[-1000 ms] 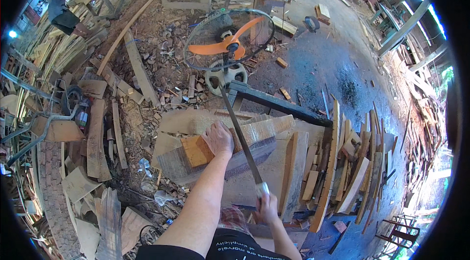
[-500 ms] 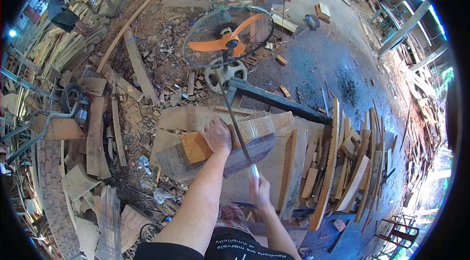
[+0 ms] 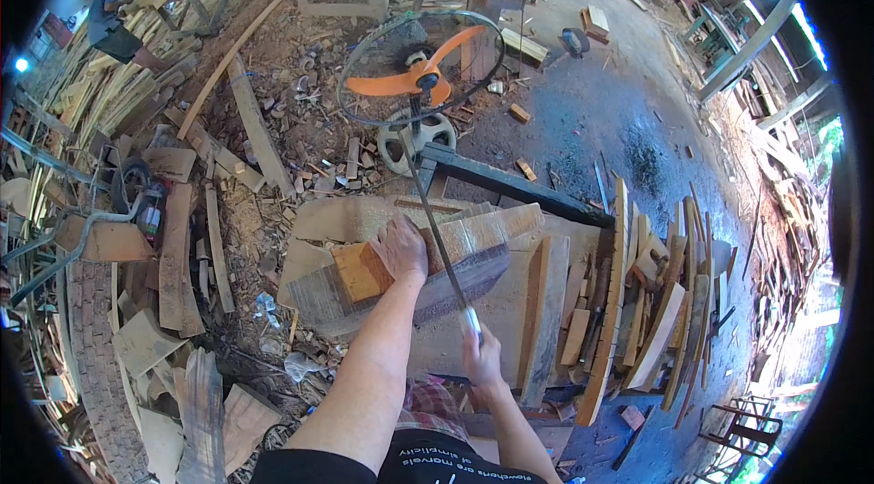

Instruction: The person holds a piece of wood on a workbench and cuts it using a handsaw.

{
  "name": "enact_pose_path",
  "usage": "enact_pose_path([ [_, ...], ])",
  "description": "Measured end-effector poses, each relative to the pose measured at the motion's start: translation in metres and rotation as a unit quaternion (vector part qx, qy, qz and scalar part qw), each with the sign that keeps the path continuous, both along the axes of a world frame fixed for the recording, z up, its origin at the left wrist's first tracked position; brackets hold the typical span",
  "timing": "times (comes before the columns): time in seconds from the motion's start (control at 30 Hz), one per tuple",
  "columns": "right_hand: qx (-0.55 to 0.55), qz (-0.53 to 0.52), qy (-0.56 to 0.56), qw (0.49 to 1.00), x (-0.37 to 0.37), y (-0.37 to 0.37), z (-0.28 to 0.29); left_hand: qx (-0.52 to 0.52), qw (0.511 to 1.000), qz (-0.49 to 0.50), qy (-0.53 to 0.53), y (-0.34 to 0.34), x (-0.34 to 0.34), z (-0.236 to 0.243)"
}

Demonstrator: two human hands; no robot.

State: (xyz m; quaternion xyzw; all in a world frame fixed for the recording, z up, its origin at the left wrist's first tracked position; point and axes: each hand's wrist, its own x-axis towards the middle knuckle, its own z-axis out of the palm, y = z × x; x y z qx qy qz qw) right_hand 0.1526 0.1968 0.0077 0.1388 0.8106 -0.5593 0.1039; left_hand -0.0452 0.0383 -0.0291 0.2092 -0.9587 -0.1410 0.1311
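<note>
A curved block of light wood lies across a grey weathered board on the workbench top. My left hand grips the block from above, left of a handsaw. The saw's long thin blade is seen nearly edge-on and crosses the block just right of that hand. My right hand is wrapped round the saw's pale handle, near my body. How deep the blade sits in the wood I cannot tell.
An orange-bladed fan with a wire ring stands just beyond the bench. Several cut planks lean at the right. Wood scraps and shavings cover the floor at the left. A person bends by a table at the far left.
The view has shifted slightly. Both hands keep their holds, and the saw stays across the block with little visible movement. The person at the far left stands a little higher.
</note>
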Motion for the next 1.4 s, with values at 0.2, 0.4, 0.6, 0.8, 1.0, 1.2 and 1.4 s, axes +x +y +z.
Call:
enact_pose_path([
  [0.2,-0.024,-0.038,-0.037,0.998,0.096,0.020,0.035,0.006,0.999,0.023,0.024,-0.002,0.000,0.007],
  [0.4,0.017,0.004,-0.014,1.000,0.051,0.026,0.018,0.018,1.000,0.001,-0.005,0.005,-0.003,0.007],
  [0.6,0.041,0.022,-0.003,0.999,0.022,0.000,0.048,0.023,1.000,0.007,0.009,-0.008,0.001,0.002],
  [0.8,-0.019,0.019,-0.052,0.998,0.075,0.040,0.069,0.016,1.000,-0.001,0.016,-0.002,0.002,0.010],
  [1.0,0.007,0.018,-0.003,1.000,-0.032,-0.013,0.019,0.046,0.999,0.001,-0.003,0.000,0.001,0.005],
  [1.2,-0.015,0.009,-0.059,0.998,0.070,0.047,0.061,0.049,0.998,-0.007,-0.041,-0.005,0.002,0.022],
  [1.4,0.020,0.044,-0.092,0.995,-0.028,0.009,0.030,0.043,0.998,-0.021,-0.036,0.000,0.002,0.010],
])
